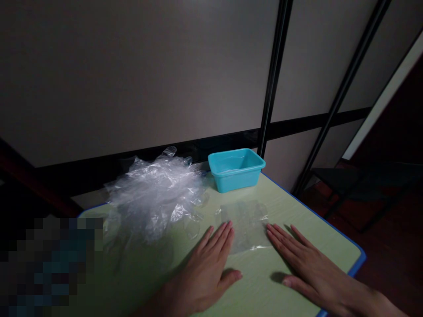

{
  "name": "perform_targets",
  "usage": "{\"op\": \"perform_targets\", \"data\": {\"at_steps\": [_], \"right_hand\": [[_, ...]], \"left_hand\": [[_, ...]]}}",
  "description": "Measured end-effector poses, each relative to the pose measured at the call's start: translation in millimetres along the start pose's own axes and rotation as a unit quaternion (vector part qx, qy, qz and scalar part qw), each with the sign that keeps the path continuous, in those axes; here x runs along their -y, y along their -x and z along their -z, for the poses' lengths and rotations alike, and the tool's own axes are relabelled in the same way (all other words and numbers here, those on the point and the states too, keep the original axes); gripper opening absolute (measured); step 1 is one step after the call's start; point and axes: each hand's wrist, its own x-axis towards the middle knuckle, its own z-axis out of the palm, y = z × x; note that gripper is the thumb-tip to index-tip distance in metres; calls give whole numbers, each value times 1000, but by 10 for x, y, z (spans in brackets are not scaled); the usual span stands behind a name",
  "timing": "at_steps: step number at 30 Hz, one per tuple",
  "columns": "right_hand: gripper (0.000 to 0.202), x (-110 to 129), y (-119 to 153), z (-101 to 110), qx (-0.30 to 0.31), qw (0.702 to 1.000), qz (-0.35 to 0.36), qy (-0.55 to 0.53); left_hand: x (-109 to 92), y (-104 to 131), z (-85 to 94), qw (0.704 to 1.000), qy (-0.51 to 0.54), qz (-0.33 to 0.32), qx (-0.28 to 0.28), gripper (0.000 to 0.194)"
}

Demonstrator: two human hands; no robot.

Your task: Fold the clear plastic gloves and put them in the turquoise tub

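A thin, see-through plastic piece (246, 229) lies flat on the pale green table (261, 281), its edges catching the light. My left hand (211, 268) rests palm down with fingers stretched out, the fingertips at the left edge of this plastic. On the other side, my right hand (304, 264) is also flat and open, its fingertips touching or very near the right edge. Neither hand grips anything. To the left sits a loose, crumpled heap of clear plastic pieces (155, 189), some with rounded, finger-like ends, perhaps disposable gloves.
Beyond the flat plastic stands a turquoise plastic basin (236, 171) near the table's far corner; clear plastic shows inside it. A blue edge (360, 259) borders the table. Behind rise cabinet panels (148, 79) with dark strips. A dark chair (357, 189) is at right.
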Motion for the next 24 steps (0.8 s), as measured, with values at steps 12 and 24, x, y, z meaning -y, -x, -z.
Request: {"op": "perform_targets", "data": {"at_steps": [12, 24], "right_hand": [[63, -121, -243, 69, -33, 998, -49, 7], [71, -317, -661, -145, -36, 999, -30, 16]], "left_hand": [[23, -131, 9, 995, 1, 29, -99, 62], [201, -241, -67, 987, -134, 56, -64, 68]]}}
